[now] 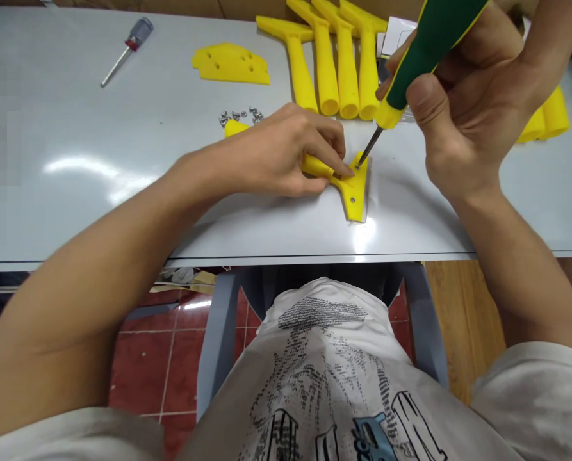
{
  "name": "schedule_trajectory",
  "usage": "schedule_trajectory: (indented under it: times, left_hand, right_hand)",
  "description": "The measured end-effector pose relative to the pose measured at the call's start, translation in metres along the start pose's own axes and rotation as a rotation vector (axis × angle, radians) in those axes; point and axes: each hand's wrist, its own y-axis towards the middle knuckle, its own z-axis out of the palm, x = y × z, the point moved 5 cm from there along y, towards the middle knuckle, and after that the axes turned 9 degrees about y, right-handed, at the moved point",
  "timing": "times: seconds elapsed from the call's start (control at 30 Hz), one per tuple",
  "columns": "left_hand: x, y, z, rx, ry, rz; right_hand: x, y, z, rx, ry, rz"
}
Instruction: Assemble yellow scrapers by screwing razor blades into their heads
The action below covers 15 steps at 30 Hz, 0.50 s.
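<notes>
1. Yellow scraper [354, 184] — lying on the bench [36, 192], right of its middle and close to the front edge; a thin blade [367, 189] shows along its head, so that part looks fitted.
2. Left hand [290, 153]: its grip is closed around the scraper's handle [317, 166], a finger pressing on the head.
3. Right hand [478, 109]: its grip is wrapped round a green and yellow screwdriver [423, 57], the tip at the far screw [357, 167]; whether that screw is tight, I cannot tell.
4. The near screw [353, 200] sits in its hole and appears done.
5. Left over — loose screws [255, 116] beyond the left hand, a holed yellow plate [231, 64] farther back, and four yellow handles [326, 70] by the back edge, apparently not worked on yet.
</notes>
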Motion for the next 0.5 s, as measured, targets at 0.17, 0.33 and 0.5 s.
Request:
schedule_trajectory:
  times: [0.17,0.33,0.5]
  left_hand:
    - [0.002,0.0,0.001,-0.011,-0.008,0.047]
    - [0.002,0.0,0.0,-0.044,-0.011,0.091]
    - [0.001,0.0,0.0,-0.039,0.008,0.093]
  right_hand:
    - [-0.033,0.01,0.004,-0.004,0.229,-0.265]
    - [-0.06,0.017,0.002,-0.009,0.37,-0.343]
    - [-0.045,0.015,0.009,0.033,0.323,-0.414]
